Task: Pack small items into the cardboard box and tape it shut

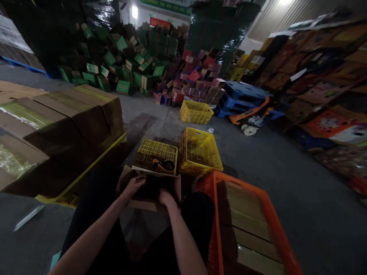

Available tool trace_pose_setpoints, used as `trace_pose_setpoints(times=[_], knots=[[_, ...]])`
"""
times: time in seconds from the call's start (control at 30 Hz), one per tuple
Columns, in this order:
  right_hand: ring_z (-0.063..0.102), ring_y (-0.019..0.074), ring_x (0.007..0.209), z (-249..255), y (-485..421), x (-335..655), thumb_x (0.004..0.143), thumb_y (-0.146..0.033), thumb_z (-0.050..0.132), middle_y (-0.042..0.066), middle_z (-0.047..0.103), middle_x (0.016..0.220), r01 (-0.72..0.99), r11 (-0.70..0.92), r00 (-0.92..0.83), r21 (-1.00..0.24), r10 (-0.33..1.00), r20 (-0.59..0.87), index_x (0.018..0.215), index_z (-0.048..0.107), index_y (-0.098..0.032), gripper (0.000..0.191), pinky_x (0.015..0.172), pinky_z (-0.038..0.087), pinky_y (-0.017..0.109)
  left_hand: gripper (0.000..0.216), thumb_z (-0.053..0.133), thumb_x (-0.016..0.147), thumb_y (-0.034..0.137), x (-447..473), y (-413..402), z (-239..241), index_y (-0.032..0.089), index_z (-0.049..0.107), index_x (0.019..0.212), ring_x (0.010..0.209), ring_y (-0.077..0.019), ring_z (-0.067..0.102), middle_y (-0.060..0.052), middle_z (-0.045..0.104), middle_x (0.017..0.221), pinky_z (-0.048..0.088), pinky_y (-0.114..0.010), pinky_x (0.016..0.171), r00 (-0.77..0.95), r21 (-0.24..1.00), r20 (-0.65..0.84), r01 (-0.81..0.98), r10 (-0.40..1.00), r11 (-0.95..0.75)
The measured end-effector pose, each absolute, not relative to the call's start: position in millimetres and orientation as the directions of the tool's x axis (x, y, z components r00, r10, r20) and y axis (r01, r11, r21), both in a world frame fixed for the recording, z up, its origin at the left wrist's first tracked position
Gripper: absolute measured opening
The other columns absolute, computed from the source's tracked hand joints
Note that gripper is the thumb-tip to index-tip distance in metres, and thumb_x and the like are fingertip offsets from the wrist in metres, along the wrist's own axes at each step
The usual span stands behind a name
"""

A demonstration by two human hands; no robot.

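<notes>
An open cardboard box (142, 205) rests between my knees, its inside dark. My left hand (138, 184) reaches over its left part, fingers bent together at the flap near the far edge. Lower in the right half of the box is my right hand (164, 196); its fingers are lost in shadow, so whatever they touch is hidden. Just beyond the box stands an upturned yellow crate (156, 151), with an orange and black tape dispenser (164, 164) lying on it.
To my right, an orange crate (216, 214) holds folded cardboard. Two yellow crates (200, 147) stand ahead. Stacked cartons (77, 114) rise at left. Farther off are blue pallets (243, 91), an orange pallet jack (252, 114) and heaps of green boxes (123, 86) and red boxes (195, 75).
</notes>
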State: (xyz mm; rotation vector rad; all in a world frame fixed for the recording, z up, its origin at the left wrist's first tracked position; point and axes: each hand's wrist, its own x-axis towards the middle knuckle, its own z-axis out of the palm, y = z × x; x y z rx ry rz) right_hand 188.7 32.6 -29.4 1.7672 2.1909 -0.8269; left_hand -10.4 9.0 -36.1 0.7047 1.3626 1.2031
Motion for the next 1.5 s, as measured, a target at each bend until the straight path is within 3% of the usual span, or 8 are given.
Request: trace_pose_setpoints(times=[0.17,0.47,0.7,0.77,0.83,0.97,1.3,1.5], knots=[[0.046,0.0288,0.138,-24,33,193,0.087,-0.001,0.041,0.022,0.056,0.141,0.97,0.085,-0.171,-0.227,0.903,-0.393,0.131,0.061,-0.008,0.049,0.112,0.033,0.038,0.045,0.088,0.057,0.037,-12,10,-35,0.013,0.075,0.093,0.1,-0.0307,0.07,-0.012,0.077,0.101,0.054,-0.037,0.089,-0.174,0.911,-0.371,-0.26,0.912,0.321],[0.061,0.0332,0.121,-28,39,190,0.074,0.0,0.057,0.022,0.072,0.114,0.945,0.028,-0.164,-0.327,0.903,-0.397,0.104,0.077,-0.011,0.037,0.105,0.041,0.04,0.062,0.09,0.053,0.044,-11,5,-25,0.012,0.073,0.104,0.095,-0.0296,0.072,-0.014,0.076,0.103,0.054,-0.037,0.085,-0.098,0.886,-0.406,-0.287,0.908,0.365],[0.067,0.0287,0.11,2,34,205,0.089,-0.011,0.047,0.018,0.073,0.115,0.852,0.005,-0.154,-0.523,0.958,-0.242,0.106,0.076,-0.013,0.033,0.096,0.047,0.035,0.065,0.089,0.054,0.046,-9,2,-16,0.012,0.073,0.108,0.109,-0.0341,0.067,-0.017,0.073,0.11,0.052,-0.04,0.09,-0.073,0.871,-0.415,-0.319,0.907,0.373],[0.068,0.0251,0.109,8,32,209,0.092,-0.022,0.048,0.011,0.075,0.113,0.721,-0.007,-0.188,-0.693,0.961,-0.205,0.104,0.077,-0.018,0.031,0.096,0.048,0.034,0.063,0.09,0.055,0.044,-7,0,-9,0.013,0.074,0.107,0.113,-0.035,0.065,-0.017,0.073,0.113,0.051,-0.041,0.094,-0.043,0.874,-0.382,-0.34,0.923,0.346],[0.069,0.0263,0.104,12,28,211,0.087,-0.035,0.057,0.009,0.076,0.108,0.386,-0.155,-0.176,-0.91,0.955,-0.237,0.101,0.077,-0.019,0.029,0.091,0.052,0.036,0.06,0.088,0.06,0.042,-4,-3,-1,0.014,0.073,0.112,0.116,-0.0341,0.063,-0.016,0.071,0.118,0.049,-0.042,0.097,0.072,0.855,-0.334,-0.397,0.94,0.334],[0.069,0.0264,0.092,19,21,207,0.07,-0.045,0.076,0.007,0.076,0.096,-0.171,-0.383,-0.173,-0.908,0.919,-0.355,0.092,0.076,-0.018,0.035,0.079,0.056,0.037,0.061,0.084,0.072,0.043,1,-10,16,0.016,0.066,0.125,0.111,-0.033,0.067,-0.018,0.068,0.122,0.05,-0.046,0.096,0.361,0.721,-0.319,-0.508,0.876,0.472],[0.064,0.0203,0.089,41,20,195,0.075,-0.05,0.076,0.002,0.072,0.092,-0.12,-0.15,-0.217,-0.981,0.968,-0.122,0.092,0.071,-0.021,0.035,0.083,0.05,0.029,0.051,0.083,0.074,0.044,4,-14,27,0.018,0.07,0.116,0.103,-0.0262,0.067,-0.012,0.069,0.118,0.052,-0.032,0.083,0.278,0.83,-0.284,-0.408,0.918,0.38],[0.062,0.0191,0.074,27,19,194,0.073,-0.053,0.076,0.001,0.07,0.079,-0.208,-0.214,-0.103,-0.954,0.975,-0.197,0.08,0.072,-0.019,0.035,0.071,0.05,0.03,0.047,0.083,0.073,0.046,6,-15,31,0.016,0.07,0.107,0.095,-0.0235,0.066,-0.01,0.071,0.106,0.049,-0.029,0.079,0.289,0.892,-0.199,-0.343,0.936,0.296]])
